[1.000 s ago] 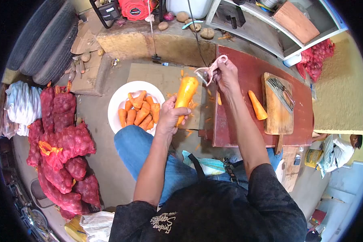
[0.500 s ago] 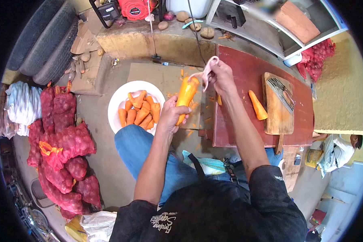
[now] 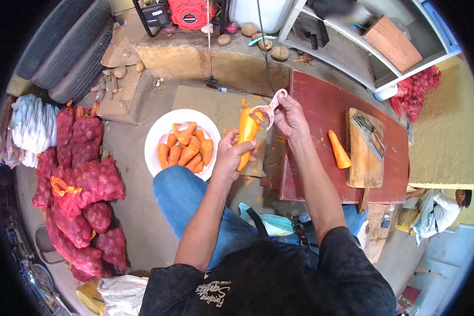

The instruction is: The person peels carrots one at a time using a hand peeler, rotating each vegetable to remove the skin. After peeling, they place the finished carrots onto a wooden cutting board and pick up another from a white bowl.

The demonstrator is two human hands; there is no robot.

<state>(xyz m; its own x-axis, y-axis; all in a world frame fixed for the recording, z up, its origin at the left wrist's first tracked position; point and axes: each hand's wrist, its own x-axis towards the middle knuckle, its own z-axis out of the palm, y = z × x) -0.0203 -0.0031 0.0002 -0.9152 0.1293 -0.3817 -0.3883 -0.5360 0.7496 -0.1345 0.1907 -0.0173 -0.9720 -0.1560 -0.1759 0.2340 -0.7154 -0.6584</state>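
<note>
My left hand is closed around the lower part of a large carrot, its thick end tilted up and away from me. In my right hand is a pale pink Y-shaped peeler, its head at the carrot's upper end. Left of the carrot, a white basin on the floor holds several carrots. On the red table to the right lies one bright, peeled-looking carrot. Beside it is a wooden cutting board with a knife on it.
Carrot peelings lie on flattened cardboard beyond the basin. Red net sacks are piled at left, near stacked tyres. A concrete ledge and a metal-framed shelf bound the far side. Another person is at right.
The peeler has come down slightly against the carrot's upper end. The carrot stands a little more upright in my left hand. The whole view has shifted slightly.
</note>
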